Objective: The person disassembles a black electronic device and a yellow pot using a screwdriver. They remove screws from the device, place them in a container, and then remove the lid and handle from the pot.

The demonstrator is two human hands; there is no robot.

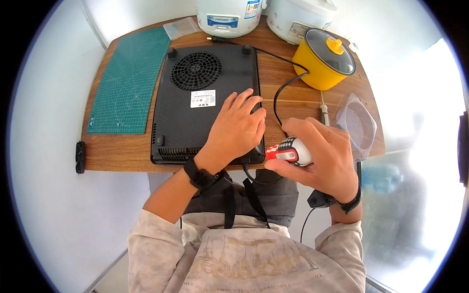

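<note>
The pale shirt (pixel 234 251) sits nearest the lens, and beyond it a black appliance (pixel 181 124) lies at the near edge of the wooden table (pixel 115 155), upside down so that its fan grille (pixel 196 71) and feet face up, within easy reach. The left hand (pixel 238 122), open and palm down, rests on the appliance's right side, probably to steady it. The right hand (pixel 322 156) is wrapped around a white-and-red handheld tool (pixel 289 152), whose red end points at the near right corner, though whether they touch is unclear.
</note>
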